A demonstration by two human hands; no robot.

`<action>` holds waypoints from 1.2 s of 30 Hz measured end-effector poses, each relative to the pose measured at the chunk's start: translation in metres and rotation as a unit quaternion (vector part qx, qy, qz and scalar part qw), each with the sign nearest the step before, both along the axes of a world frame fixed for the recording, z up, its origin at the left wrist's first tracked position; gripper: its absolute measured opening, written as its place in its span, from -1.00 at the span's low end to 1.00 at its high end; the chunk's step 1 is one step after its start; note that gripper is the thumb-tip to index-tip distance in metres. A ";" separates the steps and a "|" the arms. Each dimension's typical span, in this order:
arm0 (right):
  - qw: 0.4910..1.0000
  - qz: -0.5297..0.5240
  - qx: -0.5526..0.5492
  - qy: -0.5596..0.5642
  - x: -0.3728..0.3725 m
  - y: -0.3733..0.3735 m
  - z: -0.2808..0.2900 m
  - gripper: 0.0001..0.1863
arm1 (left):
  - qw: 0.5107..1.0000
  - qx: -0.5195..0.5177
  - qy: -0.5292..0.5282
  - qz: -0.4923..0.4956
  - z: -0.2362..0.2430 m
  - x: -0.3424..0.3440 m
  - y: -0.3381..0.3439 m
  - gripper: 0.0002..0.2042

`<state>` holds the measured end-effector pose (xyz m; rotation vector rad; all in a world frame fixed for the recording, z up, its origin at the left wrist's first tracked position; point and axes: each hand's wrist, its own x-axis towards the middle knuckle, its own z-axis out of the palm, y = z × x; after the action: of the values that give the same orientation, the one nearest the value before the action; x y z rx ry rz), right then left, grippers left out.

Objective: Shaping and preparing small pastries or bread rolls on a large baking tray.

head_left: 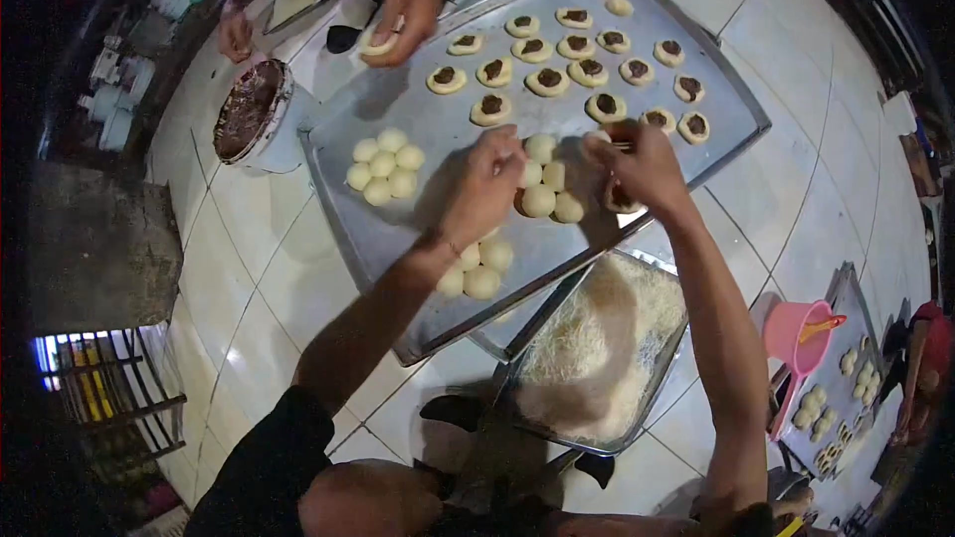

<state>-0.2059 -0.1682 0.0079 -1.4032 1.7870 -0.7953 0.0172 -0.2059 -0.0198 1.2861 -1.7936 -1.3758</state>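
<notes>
On the big metal tray (428, 313) my left hand (485, 189) has its fingers curled against the left side of a cluster of pale dough balls (538, 201). Whatever those fingers may hold is hidden. My right hand (645, 169) is at the cluster's right, fingers bent round a pale dough ball (597, 137) that shows only in part. Beneath this hand lies a flattened dough piece with dark filling (622, 201). Several filled dough rounds (547, 82) cover the tray's far side. More dough balls sit in a left group (383, 167) and beside my left forearm (482, 281).
Across the tray, another person's hand (413, 10) holds a dough piece; a bucket of dark filling (251, 114) stands near. Close to me is a tray of pale shreds (597, 358). At right are a pink dipper (796, 338) and another dough tray (851, 288).
</notes>
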 end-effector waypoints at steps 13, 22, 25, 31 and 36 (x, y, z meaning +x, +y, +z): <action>0.996 -0.088 0.030 -0.016 -0.074 0.127 0.013 -0.77 | 0.950 -0.255 -0.150 -0.101 -0.004 -0.025 0.006 -0.75; 0.959 -0.090 -0.068 0.259 0.001 0.246 -0.087 -0.73 | 0.824 -0.431 -0.325 -0.175 -0.015 -0.104 0.037 -0.83; 0.958 -0.095 -0.097 0.251 -0.013 0.249 -0.084 -0.72 | 0.839 -0.474 -0.209 -0.169 -0.017 -0.105 0.030 -0.83; 0.976 -0.059 -0.003 0.211 -0.010 0.247 -0.084 -0.77 | 0.948 0.106 0.285 -0.090 0.043 -0.074 0.061 -0.85; 0.991 -0.116 -0.049 0.034 0.000 0.264 -0.067 -0.85 | 0.827 0.305 0.472 -0.034 0.071 -0.023 0.116 -0.76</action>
<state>-0.2063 0.0957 -0.0591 -1.3125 2.0137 -0.9792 -0.0061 -0.0901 0.0509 0.5447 -0.7283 -2.1990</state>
